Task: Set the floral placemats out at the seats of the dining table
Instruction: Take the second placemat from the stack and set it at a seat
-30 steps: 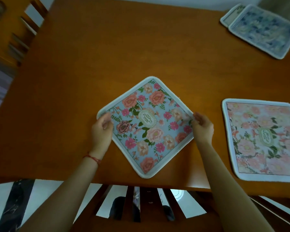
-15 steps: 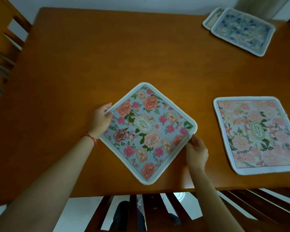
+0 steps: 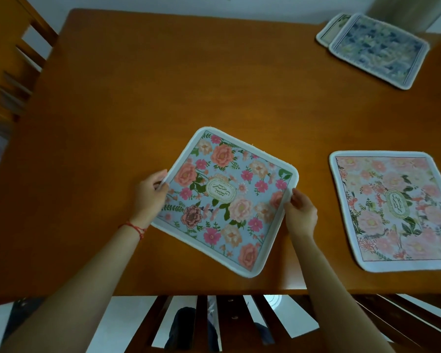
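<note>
Still askew, blue floral placemat [image 3: 224, 200]

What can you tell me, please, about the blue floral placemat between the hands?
The blue placemat is a square, soft-looking mat with rounded corners and a white border. Pink, peach and one dark rose bloom on pale blue, around an oval label in the middle. It lies on the wooden table near the front edge, skewed to it. The left hand pinches its left edge; the right hand holds its right edge.
</note>
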Motion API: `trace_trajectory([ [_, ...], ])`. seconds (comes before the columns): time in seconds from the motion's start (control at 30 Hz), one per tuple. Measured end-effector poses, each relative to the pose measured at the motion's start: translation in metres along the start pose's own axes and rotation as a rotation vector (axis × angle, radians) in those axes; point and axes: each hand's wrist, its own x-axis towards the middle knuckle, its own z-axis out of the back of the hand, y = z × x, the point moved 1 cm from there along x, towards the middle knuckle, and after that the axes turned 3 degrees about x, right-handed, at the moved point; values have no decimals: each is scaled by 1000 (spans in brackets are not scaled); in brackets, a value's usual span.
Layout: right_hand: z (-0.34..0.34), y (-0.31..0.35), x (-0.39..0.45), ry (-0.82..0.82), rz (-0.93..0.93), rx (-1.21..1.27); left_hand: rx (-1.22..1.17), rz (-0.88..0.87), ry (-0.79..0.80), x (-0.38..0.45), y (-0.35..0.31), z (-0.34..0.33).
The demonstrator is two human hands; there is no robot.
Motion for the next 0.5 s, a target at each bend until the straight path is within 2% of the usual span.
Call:
trace_trajectory([
  [0.3,-13,21,42,155,123,-4,-192,106,-110,-59,23,-11],
  [0.5,-23,30,55,232,174,7,-308,186,-125,-86,31,-20],
])
